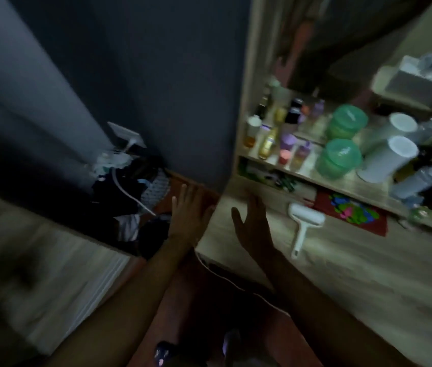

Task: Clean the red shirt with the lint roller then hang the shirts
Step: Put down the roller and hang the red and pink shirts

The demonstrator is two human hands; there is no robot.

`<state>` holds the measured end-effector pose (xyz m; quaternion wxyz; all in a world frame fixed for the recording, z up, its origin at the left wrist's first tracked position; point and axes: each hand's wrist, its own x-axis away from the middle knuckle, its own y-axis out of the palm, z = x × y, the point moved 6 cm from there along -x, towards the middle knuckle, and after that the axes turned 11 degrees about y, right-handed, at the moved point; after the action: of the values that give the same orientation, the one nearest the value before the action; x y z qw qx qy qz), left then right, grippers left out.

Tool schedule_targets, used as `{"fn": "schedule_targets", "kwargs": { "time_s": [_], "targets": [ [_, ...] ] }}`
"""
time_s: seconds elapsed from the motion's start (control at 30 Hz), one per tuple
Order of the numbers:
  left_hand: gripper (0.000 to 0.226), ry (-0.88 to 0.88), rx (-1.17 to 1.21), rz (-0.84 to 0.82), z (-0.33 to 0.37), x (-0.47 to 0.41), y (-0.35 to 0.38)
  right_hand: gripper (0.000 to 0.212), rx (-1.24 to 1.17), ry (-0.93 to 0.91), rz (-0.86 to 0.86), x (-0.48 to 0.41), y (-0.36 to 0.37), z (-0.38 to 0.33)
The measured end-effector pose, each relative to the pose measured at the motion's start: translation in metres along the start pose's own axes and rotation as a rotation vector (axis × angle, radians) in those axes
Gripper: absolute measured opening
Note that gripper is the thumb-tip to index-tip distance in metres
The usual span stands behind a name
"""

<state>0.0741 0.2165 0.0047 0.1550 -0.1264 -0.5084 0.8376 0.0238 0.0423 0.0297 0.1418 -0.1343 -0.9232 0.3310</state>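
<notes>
Reaching forward over the near edge of the desk [341,274], both hands are spread and hold nothing. The right hand [253,223] hovers palm-down above the desk surface, fingers apart, with the lint roller [305,223] just beside it on its right. The left hand [188,215] is likewise flat with fingers extended, positioned off the desk's left edge above the floor gap.

The lint roller lies flat on the desk, white, its roller head toward the shelf [341,181] and its handle pointing back toward the person. It appears to be a light, rigid plastic tool. Recommended hold: wrap the fingers round the narrow handle, near its mid-length, keeping the fingers clear of the head, whose surface is probably tacky. The smooth handle may slide on the desk under a glancing touch, so close the fingers from above.

A red item with a multicoloured print [352,213] lies flat beyond the roller, below the shelf; whether this is the red shirt cannot be told through the blur. If cloth, it is soft and limp, and is best gathered at an edge or the shoulders. No hanger is discernible.
</notes>
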Motion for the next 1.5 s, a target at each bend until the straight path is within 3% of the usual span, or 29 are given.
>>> {"fn": "schedule_targets", "kwargs": {
  "time_s": [0.1, 0.3, 0.5, 0.67, 0.9, 1.03, 1.17, 1.3, 1.37, 1.5],
  "targets": [
    [0.077, -0.112, -0.078, 0.132, -0.058, 0.048, -0.094, 0.053, -0.043, -0.248, -0.066, 0.012, 0.04, -0.101],
    [0.073, -0.251, -0.234, 0.521, -0.139, 0.168, -0.321, 0.04, -0.18, -0.665, -0.231, 0.096, 0.106, -0.343],
    [0.065, -0.236, -0.536, 0.872, -0.158, 0.297, -0.543, 0.039, -0.306, -1.085, -0.331, 0.221, 0.122, -0.573],
    [0.063, -0.26, -0.813, 0.995, -0.151, 0.388, -0.665, 0.034, -0.41, -1.369, -0.348, 0.326, 0.122, -0.705],
    [0.06, -0.307, -1.108, 1.034, -0.152, 0.456, -0.774, 0.028, -0.336, -1.592, -0.388, 0.403, 0.128, -0.819],
    [0.08, -0.475, -1.088, 0.934, -0.179, 0.478, -0.829, 0.036, -0.225, -1.694, -0.32, 0.423, 0.139, -0.872],
    [0.114, -0.674, -0.877, 0.783, -0.204, 0.491, -0.878, 0.074, 0.043, -1.759, -0.273, 0.438, 0.154, -0.911],
    [0.113, -0.758, -0.708, 0.693, -0.237, 0.496, -0.891, 0.112, 0.441, -1.678, -0.319, 0.435, 0.189, -0.935],
    [0.103, -0.732, -0.618, 0.703, -0.246, 0.494, -0.892, 0.108, 0.578, -1.68, -0.378, 0.435, 0.201, -0.936],
    [0.078, -0.733, -0.646, 0.684, -0.244, 0.488, -0.902, 0.077, 0.567, -1.811, -0.381, 0.449, 0.201, -0.935]
  ]
}}
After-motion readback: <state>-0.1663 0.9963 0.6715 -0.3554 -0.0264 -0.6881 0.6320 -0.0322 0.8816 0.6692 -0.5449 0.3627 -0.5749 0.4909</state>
